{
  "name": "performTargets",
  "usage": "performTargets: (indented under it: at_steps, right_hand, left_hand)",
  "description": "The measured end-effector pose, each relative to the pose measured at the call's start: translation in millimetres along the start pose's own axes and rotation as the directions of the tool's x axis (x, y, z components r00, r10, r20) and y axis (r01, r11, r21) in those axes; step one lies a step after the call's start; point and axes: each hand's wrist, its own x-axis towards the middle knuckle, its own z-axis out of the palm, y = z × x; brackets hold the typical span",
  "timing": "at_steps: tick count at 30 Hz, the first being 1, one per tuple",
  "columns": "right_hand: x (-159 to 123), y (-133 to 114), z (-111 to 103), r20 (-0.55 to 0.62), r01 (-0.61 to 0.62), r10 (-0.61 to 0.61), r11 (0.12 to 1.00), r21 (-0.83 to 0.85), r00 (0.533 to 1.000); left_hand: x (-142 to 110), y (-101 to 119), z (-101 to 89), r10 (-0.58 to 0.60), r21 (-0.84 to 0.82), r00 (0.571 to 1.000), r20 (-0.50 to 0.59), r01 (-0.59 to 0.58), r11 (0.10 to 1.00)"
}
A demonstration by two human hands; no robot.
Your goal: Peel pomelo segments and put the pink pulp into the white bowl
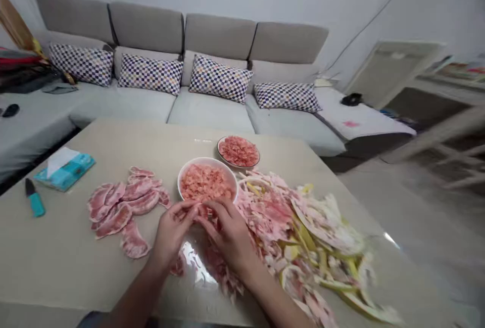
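Observation:
My left hand (172,229) and my right hand (231,234) meet at the near rim of a white bowl (179,185) filled with loose pink pomelo flesh (206,181). Both are closed, fingertips pinching a small piece of pomelo flesh (203,211) between them; the fingers partly cover it. Left of the bowl lie several unpeeled pomelo segments (125,199), still in their pale membrane. A wide heap of pomelo peel and torn membrane (273,212) spreads to the right of the bowl and under my right forearm.
Behind the bowl stands a dark-rimmed plate of pomelo flesh (238,151). At the table's left are a blue tissue pack (66,171) and a knife with a turquoise part (36,201). A grey sofa (212,110) with patterned cushions (220,78) runs along the table's far side.

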Motion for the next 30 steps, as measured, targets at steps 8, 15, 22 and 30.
performTargets:
  at_steps: [8, 15, 22, 30]
  right_hand:
    - [3, -5, -11, 0.062, -0.253, 0.245, 0.931, 0.263, 0.967]
    - [9, -1, -14, 0.330, -0.542, 0.431, 0.633, 0.553, 0.840]
    - [10, -6, -15, 0.099, -0.340, 0.325, 0.892, 0.298, 0.941]
    - [14, 3, -17, 0.409, -0.633, 0.495, 0.476, 0.610, 0.766]
  left_hand:
    - [-4, 1, 2.2, -0.040, -0.169, 0.995, 0.096, 0.056, 0.984]
    - [-4, 2, 0.2, -0.056, -0.206, 0.984, 0.166, 0.091, 0.974]
    - [-8, 6, 3.7, 0.066, -0.017, 0.992, 0.104, -0.065, 0.998]
    - [-9, 2, 5.5, 0.016, -0.126, 0.993, 0.116, -0.002, 0.992]
